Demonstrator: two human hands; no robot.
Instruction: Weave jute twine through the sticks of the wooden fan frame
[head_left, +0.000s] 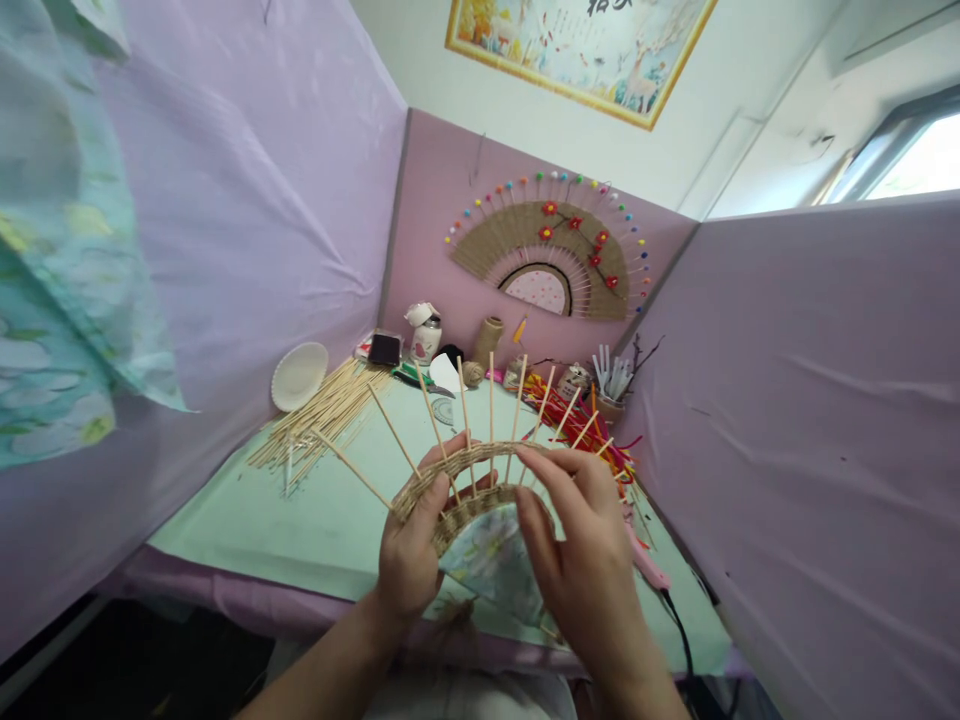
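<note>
A half-made woven fan (487, 460) is held upright over the near part of the table. Thin wooden sticks (491, 400) spread out from it, crossed by two curved bands of tan twine. Its lower middle is a pale blue floral cloth piece (491, 560). My left hand (412, 540) grips the left end, thumb in front and fingers behind the sticks. My right hand (581, 520) is closed at the right side, with the index fingertip on the upper band and the thumb near the lower one. The hand hides the fan's right end.
Loose sticks (322, 415) lie at the left beside a white dish (300, 376). At the back are green-handled pliers (412, 376), a twine spool (489, 340) and red pipe cleaners (559, 410). A corded pink tool (649, 565) lies right. A finished fan (487, 240) hangs on the back panel.
</note>
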